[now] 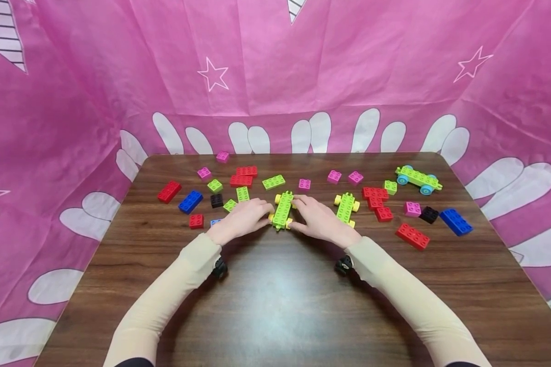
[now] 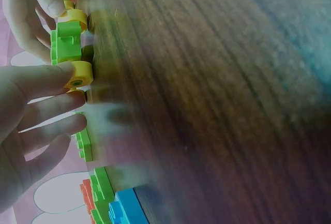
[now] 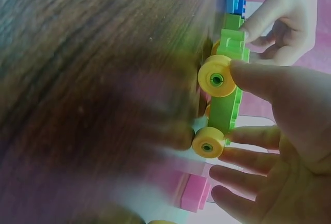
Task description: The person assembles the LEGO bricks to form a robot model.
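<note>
A lime-green toy car chassis (image 1: 282, 210) with yellow wheels stands on the table between both hands. My left hand (image 1: 245, 216) holds it on its left side, thumb at the near wheel, as the left wrist view shows with the chassis (image 2: 67, 45) at its fingertips. On the opposite side my right hand (image 1: 319, 216) holds it too; in the right wrist view the thumb touches a yellow wheel (image 3: 216, 76) and the index finger reaches the other wheel, with the remaining fingers spread. A second green chassis (image 1: 346, 205) with yellow wheels stands beside the right hand, partly hidden by it.
Loose red, blue, black, pink and green bricks lie left and right, among them a blue brick (image 1: 190, 202) and a red brick (image 1: 412, 236). A green chassis with blue wheels (image 1: 419, 178) stands at the back right. A pink curtain (image 1: 275, 66) hangs behind the wooden table (image 1: 275, 316).
</note>
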### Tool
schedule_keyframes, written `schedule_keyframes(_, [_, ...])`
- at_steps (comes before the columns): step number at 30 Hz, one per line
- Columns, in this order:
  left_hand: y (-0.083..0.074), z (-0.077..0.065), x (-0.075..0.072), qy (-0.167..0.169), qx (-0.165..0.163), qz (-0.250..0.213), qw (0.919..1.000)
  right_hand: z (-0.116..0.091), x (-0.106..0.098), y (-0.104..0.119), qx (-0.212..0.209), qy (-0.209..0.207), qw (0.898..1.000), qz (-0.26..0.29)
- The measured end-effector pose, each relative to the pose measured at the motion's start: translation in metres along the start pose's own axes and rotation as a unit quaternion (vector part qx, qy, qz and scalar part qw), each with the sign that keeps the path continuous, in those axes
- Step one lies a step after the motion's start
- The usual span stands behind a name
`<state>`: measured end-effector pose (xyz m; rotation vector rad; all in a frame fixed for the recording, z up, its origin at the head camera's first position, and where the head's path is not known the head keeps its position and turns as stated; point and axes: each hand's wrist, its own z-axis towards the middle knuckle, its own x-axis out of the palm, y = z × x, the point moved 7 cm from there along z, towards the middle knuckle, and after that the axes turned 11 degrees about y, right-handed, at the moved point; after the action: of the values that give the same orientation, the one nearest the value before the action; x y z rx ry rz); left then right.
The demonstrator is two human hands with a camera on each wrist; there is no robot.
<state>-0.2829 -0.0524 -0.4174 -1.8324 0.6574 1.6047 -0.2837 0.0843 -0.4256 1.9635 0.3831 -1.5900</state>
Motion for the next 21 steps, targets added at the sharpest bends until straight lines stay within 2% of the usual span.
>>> schedule_keyframes(8, [-0.003,-0.002,0.005,0.014,-0.002,-0.008,0.9999,-0.003,0.002,0.002,-0.020,0.009,1.000,0.007])
schedule_keyframes(17, [-0.013,0.002,0.007,0.032,-0.010,-0.014,0.9993,-0.011,0.000,0.002,-0.018,0.022,1.000,0.004])
schedule_keyframes(21, [-0.016,0.000,0.008,0.027,-0.017,-0.011,0.9994,-0.013,0.002,0.004,-0.021,0.031,0.999,-0.002])
